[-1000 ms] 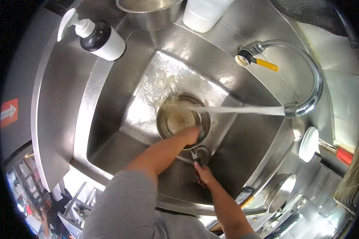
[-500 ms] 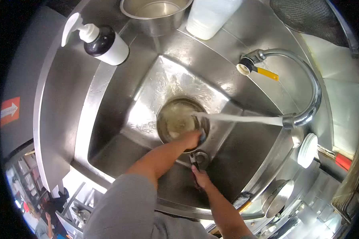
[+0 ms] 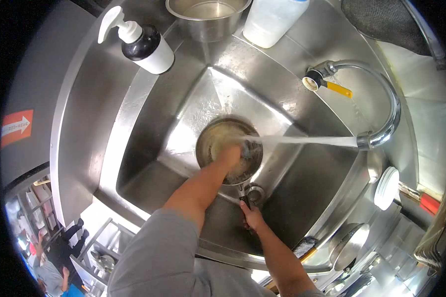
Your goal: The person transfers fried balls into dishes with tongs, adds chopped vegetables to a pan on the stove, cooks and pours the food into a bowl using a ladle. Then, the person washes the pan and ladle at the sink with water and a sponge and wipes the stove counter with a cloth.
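Note:
A round metal frying pan [image 3: 210, 168] lies tilted in the steel sink [image 3: 188, 123], its inside wet and brownish. My right hand [image 3: 253, 218] is wrapped round the pan's dark handle [image 3: 244, 199], near the round drain fitting [image 3: 255, 194]. Inside the pan my left hand [image 3: 229, 154] is closed on a small bluish-grey pad [image 3: 248, 150], blurred and partly hidden, pressed to the pan's inner surface. Water streams sideways in the picture from the curved tap [image 3: 366, 140] into the pan, over the pad.
Along the sink's far rim stand a pump bottle [image 3: 151, 52], a steel pot [image 3: 208, 22] and a whitish plastic container [image 3: 270, 24]. A yellow tap lever [image 3: 339, 89] sticks out behind. White plates [image 3: 386, 188] and a metal pan [image 3: 349, 247] are at right. A person [image 3: 52, 267] is at lower left.
My left hand with the pad has moved from the pan's near right edge up and inward, under the water. My right hand still grips the handle. The whole view has shifted slightly.

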Tool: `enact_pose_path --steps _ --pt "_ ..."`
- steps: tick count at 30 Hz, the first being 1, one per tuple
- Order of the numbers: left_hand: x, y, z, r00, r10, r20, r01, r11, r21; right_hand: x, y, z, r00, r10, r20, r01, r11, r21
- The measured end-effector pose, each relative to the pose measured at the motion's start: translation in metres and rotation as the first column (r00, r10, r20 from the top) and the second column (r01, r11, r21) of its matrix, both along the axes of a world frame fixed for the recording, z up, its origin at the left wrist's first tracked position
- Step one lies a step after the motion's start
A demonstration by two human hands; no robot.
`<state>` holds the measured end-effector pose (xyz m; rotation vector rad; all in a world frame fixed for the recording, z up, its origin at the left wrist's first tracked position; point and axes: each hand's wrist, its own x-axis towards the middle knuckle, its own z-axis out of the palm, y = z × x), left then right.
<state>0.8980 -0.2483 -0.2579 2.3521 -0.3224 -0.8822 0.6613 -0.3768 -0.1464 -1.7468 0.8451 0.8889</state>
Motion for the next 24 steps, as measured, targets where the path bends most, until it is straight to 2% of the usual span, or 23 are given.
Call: enact_pose_path --steps 2,3,4,5,6,8,9,10,11,12,13,14,15,16,17,18,19,20,22,24 --pt "0.019 -0.002 0.008 1.000 0.024 -0.016 -0.023 0.999 0.045 -0.020 0.000 -0.025 0.997 -0.044 -0.060 0.040 0.998 -0.056" --pt "0.020 -0.006 0.015 0.998 0.051 -0.034 -0.048 0.995 0.092 -0.013 -0.004 -0.010 0.997 -0.046 -0.065 0.042 0.997 -0.065" --pt "0.004 -0.008 0.025 0.998 0.047 -0.034 -0.044 0.995 0.089 0.012 -0.001 0.023 0.986 -0.074 -0.146 0.073 0.997 -0.007" --pt "-0.022 -0.005 0.038 0.986 -0.165 -0.014 0.165 0.982 0.092 0.032 0.003 0.047 0.971 -0.092 -0.221 0.107 0.993 0.056" --pt "-0.035 -0.001 0.050 0.931 -0.366 0.006 0.363 0.926 0.103 0.038 0.003 0.055 0.973 -0.088 -0.211 0.104 0.993 0.064" --pt "-0.031 0.029 0.076 0.880 -0.429 -0.205 0.449 0.892 0.058 0.042 0.000 0.066 0.975 -0.090 -0.202 0.108 0.991 0.080" --pt "-0.030 0.057 0.053 0.866 -0.481 -0.139 0.495 0.864 0.090 0.032 0.001 0.058 0.976 -0.089 -0.200 0.108 0.991 0.084" --pt "-0.019 0.087 0.026 0.845 -0.530 -0.069 0.535 0.836 0.123 0.016 0.001 0.040 0.999 -0.043 0.018 0.042 0.999 0.019" --pt "0.015 0.110 0.034 0.798 -0.601 -0.037 0.592 0.772 0.230 0.008 0.001 0.028 0.972 0.018 0.232 -0.003 0.998 -0.063" --pt "0.053 0.120 0.043 0.742 -0.670 -0.015 0.635 0.696 0.335 0.020 0.005 0.041 0.971 0.014 0.237 0.003 0.998 -0.069" --pt "0.077 0.114 0.039 0.846 -0.529 0.070 0.464 0.794 0.393 0.045 0.015 0.073 1.000 -0.018 -0.015 0.019 0.997 0.081" --pt "0.099 0.105 0.056 0.798 -0.590 0.124 0.519 0.777 0.357 0.059 0.022 0.089 0.963 -0.013 -0.269 0.075 0.973 0.220" --pt "0.113 0.091 0.056 0.607 -0.778 0.159 0.680 0.613 0.403 0.051 0.025 0.073 0.950 0.001 -0.311 0.098 0.948 0.304" --pt "0.106 0.065 0.059 0.929 -0.366 0.058 0.346 0.912 0.222 0.053 0.030 0.074 0.949 0.004 -0.316 0.098 0.947 0.306" --pt "0.099 0.034 0.064 0.983 0.135 -0.123 -0.122 0.987 0.109 0.060 0.035 0.078 0.940 -0.056 -0.336 0.176 0.924 0.339" --pt "0.071 0.005 0.006 0.973 0.198 0.121 -0.185 0.977 -0.108 0.065 0.037 0.080 0.928 -0.114 -0.356 0.251 0.895 0.368" --pt "0.038 -0.024 -0.050 0.894 0.295 0.339 -0.180 0.926 -0.331 0.066 0.033 0.076 0.928 -0.111 -0.356 0.249 0.895 0.369" --pt "0.040 -0.037 0.046 0.988 -0.145 -0.057 0.151 0.982 0.116 0.063 0.026 0.072 0.925 -0.170 -0.339 0.283 0.905 0.318" --pt "-0.001 -0.056 0.040 0.967 -0.253 -0.043 0.247 0.963 -0.103 0.056 0.013 0.078 0.919 -0.227 -0.322 0.319 0.908 0.271" --pt "-0.007 -0.045 0.087 0.844 -0.505 -0.182 0.502 0.862 -0.068 0.057 -0.003 0.093 0.891 -0.321 -0.320 0.392 0.900 0.190"
